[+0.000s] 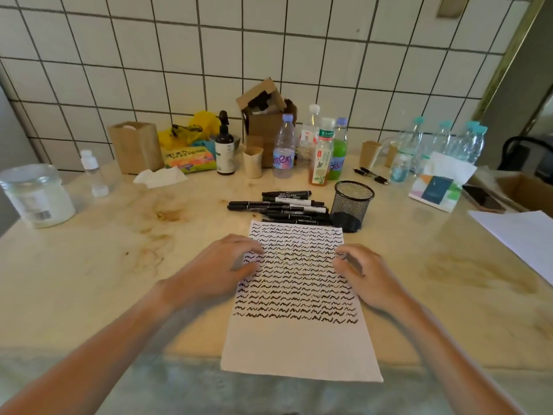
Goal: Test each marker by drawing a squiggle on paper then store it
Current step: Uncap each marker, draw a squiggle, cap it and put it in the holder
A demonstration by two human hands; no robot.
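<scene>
Now both hands, left (223,269) and right (363,275), rest with loosely curled, empty fingers on the squiggle-covered white paper sheet (296,339), black markers (284,206) lying beyond on the stained cream desk (104,265) below a white-tiled wall (179,55).

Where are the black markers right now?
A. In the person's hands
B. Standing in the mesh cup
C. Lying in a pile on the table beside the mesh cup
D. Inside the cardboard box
C: the markers lie piled on the table, left of the mesh cup, just beyond the paper.
</scene>
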